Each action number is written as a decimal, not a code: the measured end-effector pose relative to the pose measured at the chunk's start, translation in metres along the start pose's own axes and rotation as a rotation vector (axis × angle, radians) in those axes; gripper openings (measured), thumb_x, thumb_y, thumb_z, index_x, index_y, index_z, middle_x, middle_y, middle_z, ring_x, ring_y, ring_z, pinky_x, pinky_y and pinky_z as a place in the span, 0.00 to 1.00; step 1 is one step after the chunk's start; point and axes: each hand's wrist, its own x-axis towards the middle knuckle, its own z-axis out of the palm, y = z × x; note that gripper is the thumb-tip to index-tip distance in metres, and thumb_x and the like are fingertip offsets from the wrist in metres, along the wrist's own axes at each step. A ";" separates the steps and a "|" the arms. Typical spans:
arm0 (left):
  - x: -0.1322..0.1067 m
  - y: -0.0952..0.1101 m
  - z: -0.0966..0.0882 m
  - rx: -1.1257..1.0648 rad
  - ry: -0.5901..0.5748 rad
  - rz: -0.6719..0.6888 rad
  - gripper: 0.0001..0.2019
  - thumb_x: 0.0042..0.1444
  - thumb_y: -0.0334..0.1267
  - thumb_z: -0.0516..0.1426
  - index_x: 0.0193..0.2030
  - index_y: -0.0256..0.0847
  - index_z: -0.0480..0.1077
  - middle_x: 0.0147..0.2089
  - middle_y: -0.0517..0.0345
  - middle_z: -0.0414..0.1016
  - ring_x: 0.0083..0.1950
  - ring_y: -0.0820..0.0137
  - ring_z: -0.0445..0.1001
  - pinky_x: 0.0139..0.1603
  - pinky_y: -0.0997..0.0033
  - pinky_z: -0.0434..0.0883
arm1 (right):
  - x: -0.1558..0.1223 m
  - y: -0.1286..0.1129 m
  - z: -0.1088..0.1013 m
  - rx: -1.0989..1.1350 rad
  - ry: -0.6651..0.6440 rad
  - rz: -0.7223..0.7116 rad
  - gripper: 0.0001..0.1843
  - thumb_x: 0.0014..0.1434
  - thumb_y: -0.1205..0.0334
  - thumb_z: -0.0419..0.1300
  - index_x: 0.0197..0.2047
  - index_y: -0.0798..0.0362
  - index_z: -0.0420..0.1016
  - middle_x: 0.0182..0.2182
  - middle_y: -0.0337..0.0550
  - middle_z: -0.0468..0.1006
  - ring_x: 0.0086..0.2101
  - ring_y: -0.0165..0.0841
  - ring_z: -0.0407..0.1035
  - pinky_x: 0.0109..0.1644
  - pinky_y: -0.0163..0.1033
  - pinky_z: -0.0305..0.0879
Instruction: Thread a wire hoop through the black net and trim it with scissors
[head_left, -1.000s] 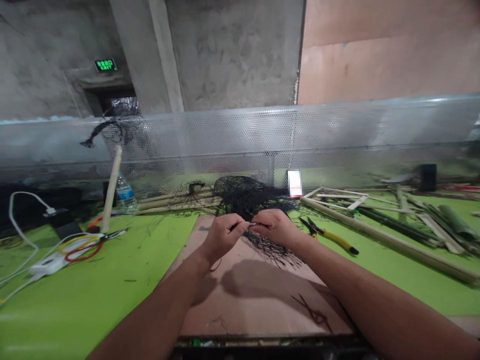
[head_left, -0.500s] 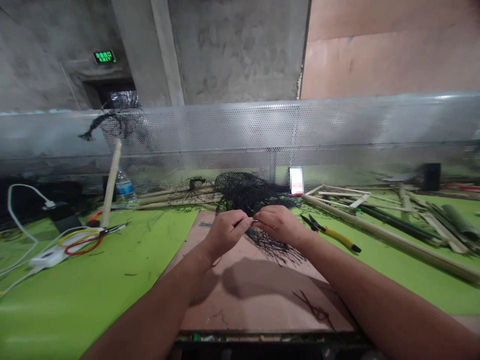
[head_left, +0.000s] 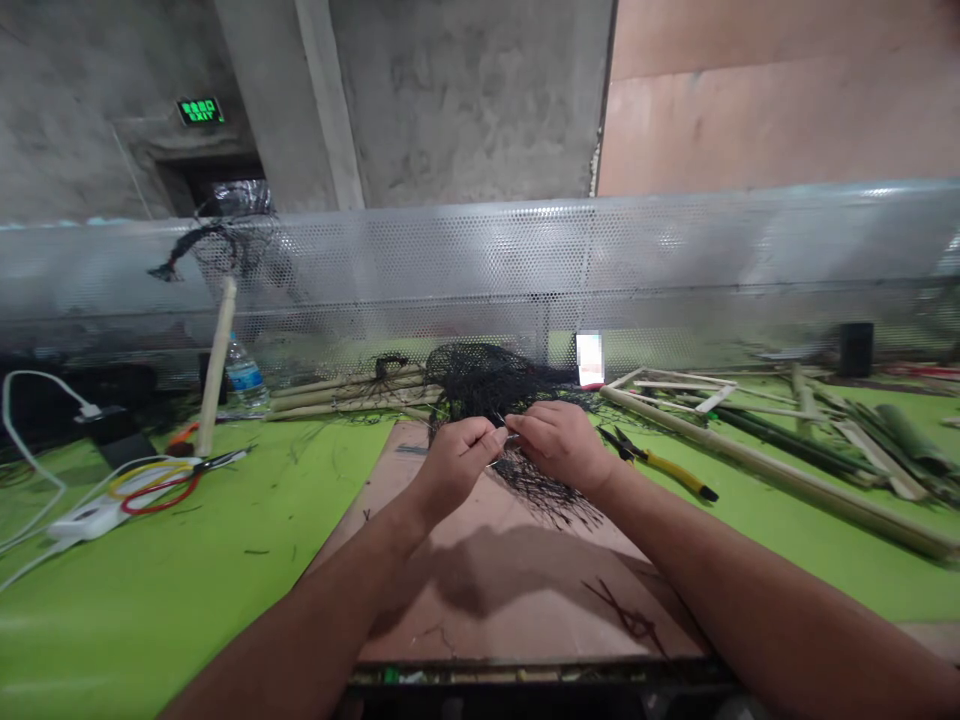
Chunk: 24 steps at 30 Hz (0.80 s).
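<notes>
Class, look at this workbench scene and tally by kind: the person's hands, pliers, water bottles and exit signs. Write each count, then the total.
Hands (left hand, right hand): 2
Pliers with yellow handles: 1
Plastic water bottle: 1
Green exit sign: 1
Total: 5

Right of the grip, pliers (head_left: 675,478) with yellow handles lie on the green table (head_left: 150,600), near a long bamboo pole (head_left: 772,470). Left of the grip are scissors (head_left: 214,461), a white power strip (head_left: 86,520) and a water bottle (head_left: 244,378). A wooden board (head_left: 510,610) lies beneath the grip. Beyond the grip stands a perforated metal screen (head_left: 480,260).
</notes>
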 end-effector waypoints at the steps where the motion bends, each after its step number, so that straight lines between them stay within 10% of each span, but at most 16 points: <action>1: 0.000 -0.001 0.000 0.015 0.002 0.018 0.18 0.61 0.44 0.49 0.23 0.36 0.62 0.22 0.64 0.59 0.26 0.77 0.58 0.28 0.77 0.56 | -0.001 0.000 0.002 0.038 0.010 0.036 0.12 0.62 0.64 0.51 0.37 0.58 0.75 0.25 0.44 0.76 0.26 0.30 0.65 0.31 0.36 0.58; 8: -0.001 -0.003 -0.014 0.388 -0.021 0.378 0.16 0.60 0.38 0.51 0.21 0.36 0.63 0.21 0.62 0.62 0.24 0.77 0.58 0.28 0.75 0.53 | 0.002 -0.005 0.006 0.461 -0.104 0.570 0.17 0.57 0.58 0.58 0.20 0.56 0.74 0.18 0.39 0.71 0.22 0.26 0.63 0.26 0.32 0.54; 11: 0.000 -0.002 -0.021 0.453 -0.020 0.442 0.16 0.60 0.38 0.50 0.22 0.37 0.64 0.21 0.61 0.64 0.24 0.77 0.59 0.28 0.75 0.54 | 0.006 -0.009 0.001 0.763 -0.188 0.634 0.04 0.51 0.64 0.62 0.28 0.55 0.78 0.24 0.39 0.76 0.27 0.27 0.67 0.30 0.31 0.59; 24: 0.004 -0.013 -0.027 0.425 -0.054 0.408 0.14 0.60 0.40 0.51 0.26 0.37 0.67 0.23 0.60 0.67 0.26 0.76 0.63 0.28 0.75 0.55 | 0.008 -0.007 -0.011 1.417 -0.343 0.707 0.13 0.55 0.57 0.62 0.41 0.56 0.78 0.28 0.40 0.75 0.31 0.28 0.66 0.39 0.36 0.60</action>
